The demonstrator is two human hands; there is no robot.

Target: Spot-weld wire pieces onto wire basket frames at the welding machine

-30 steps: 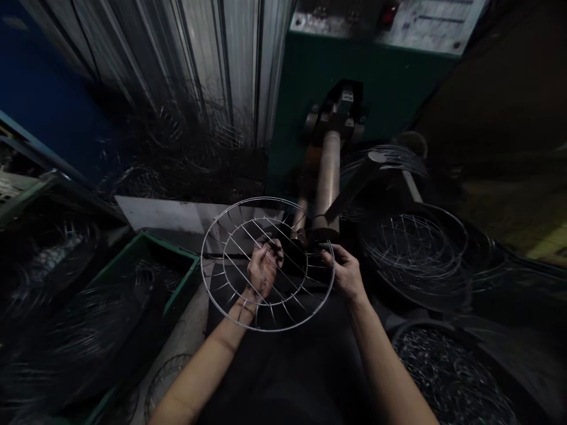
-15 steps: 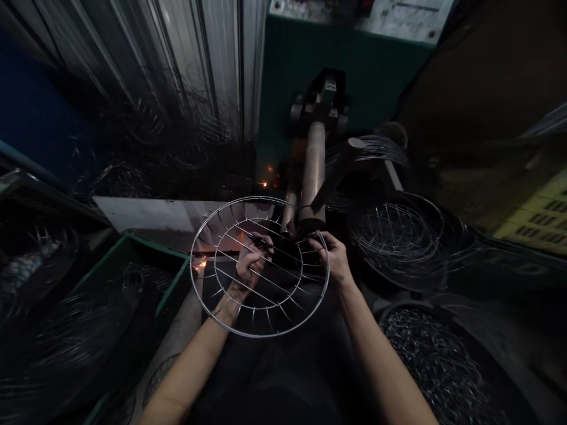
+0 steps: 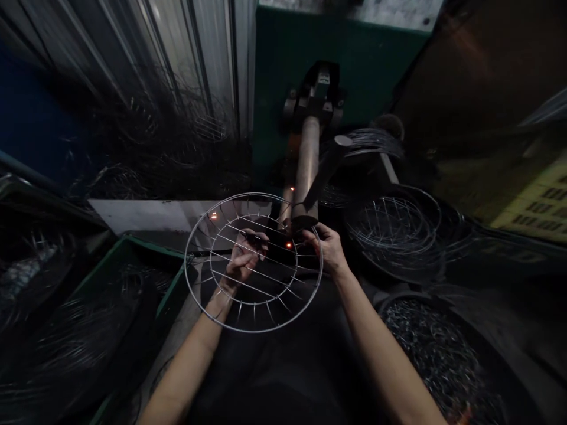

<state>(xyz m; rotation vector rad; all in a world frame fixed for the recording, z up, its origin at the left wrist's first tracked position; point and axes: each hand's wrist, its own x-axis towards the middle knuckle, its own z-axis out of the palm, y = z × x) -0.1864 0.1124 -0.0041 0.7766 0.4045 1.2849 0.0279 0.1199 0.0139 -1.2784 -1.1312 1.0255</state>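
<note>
A round wire rack (image 3: pixel 253 329) with an outer hoop, a smaller inner ring and parallel cross wires hangs in front of me, its far right edge at the end of a thick metal cylinder (image 3: pixel 306 171). My right hand (image 3: pixel 328 248) has its fingers closed on the rack's right rim, just beside the cylinder's end. Seen through the wires, my left hand (image 3: pixel 246 255) is curled beneath the rack and holds small dark pieces, too dim to identify. Small orange sparks glow near the cylinder and over the rack's left part.
Behind the cylinder stands a green machine (image 3: pixel 367 65). A green bin (image 3: pixel 128 242) with wire parts is at left. On the right are stacked wire racks (image 3: pixel 390 224), a tub of small metal pieces (image 3: pixel 429 342) and a yellow crate (image 3: pixel 543 200).
The whole scene, with the rack and both hands, has shifted slightly left and up in view. The bright sparks at the rack's left edge are gone; smaller ones glow elsewhere.
</note>
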